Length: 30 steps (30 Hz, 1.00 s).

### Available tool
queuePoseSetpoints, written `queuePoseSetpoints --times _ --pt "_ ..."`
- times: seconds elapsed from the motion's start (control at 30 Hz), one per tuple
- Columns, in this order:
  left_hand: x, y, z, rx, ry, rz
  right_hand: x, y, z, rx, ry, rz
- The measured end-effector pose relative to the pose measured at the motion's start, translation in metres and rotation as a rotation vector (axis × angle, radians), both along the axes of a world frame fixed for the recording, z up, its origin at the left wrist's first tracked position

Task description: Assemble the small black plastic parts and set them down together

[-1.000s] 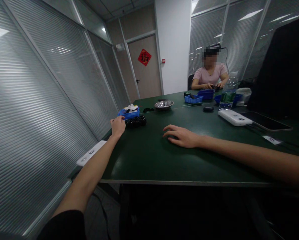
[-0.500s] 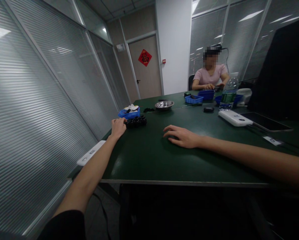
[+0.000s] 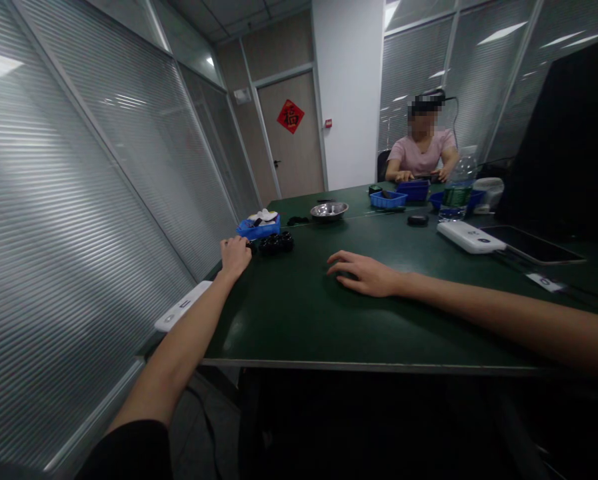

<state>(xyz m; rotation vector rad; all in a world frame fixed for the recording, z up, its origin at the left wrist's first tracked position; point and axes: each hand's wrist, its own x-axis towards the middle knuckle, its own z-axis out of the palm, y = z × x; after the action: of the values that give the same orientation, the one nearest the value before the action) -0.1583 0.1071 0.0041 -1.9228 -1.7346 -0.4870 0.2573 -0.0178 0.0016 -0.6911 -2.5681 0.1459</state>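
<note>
On the left of the green table (image 3: 299,320), my left hand (image 3: 236,257) is closed on a small black object (image 3: 251,247), mostly hidden by the fingers. Just right of it lies a cluster of shiny black objects (image 3: 277,243), with a narrow gap between. Behind them stands a blue basket (image 3: 259,230) holding white and dark items. My right hand (image 3: 363,272) rests palm down near the middle of the table, its fingers spread and curved, holding nothing. A metal bowl (image 3: 329,212) sits beyond both hands.
White power banks lie at right (image 3: 470,237) and left (image 3: 183,307). A phone (image 3: 529,244), a water bottle (image 3: 457,187), a black round case (image 3: 417,219) and blue trays (image 3: 388,199) stand right. A person (image 3: 422,150) sits at the far side; a dark screen (image 3: 563,140) rises at right.
My left hand has shifted slightly left with a black piece, which now sits apart from the black cluster. My right hand has stayed put. The other person's hands have moved.
</note>
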Motion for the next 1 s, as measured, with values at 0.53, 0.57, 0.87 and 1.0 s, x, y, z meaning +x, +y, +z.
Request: queuePoseSetpoints --times 0.53,0.57,0.87,1.0 --pt "0.104 -0.066 0.032 0.069 -0.220 -0.466 -0.001 -0.003 0.003 0.013 0.053 -0.061" --pt "0.117 -0.073 0.029 0.017 -0.208 -0.558 -0.001 -0.004 0.003 0.016 0.074 -0.088" --pt "0.169 -0.115 0.007 -0.401 -0.066 -1.035 -0.001 -0.005 0.005 -0.045 0.139 -0.154" --pt "0.165 -0.115 0.010 -0.455 -0.082 -1.088 -0.002 -0.005 0.005 -0.081 0.107 -0.126"
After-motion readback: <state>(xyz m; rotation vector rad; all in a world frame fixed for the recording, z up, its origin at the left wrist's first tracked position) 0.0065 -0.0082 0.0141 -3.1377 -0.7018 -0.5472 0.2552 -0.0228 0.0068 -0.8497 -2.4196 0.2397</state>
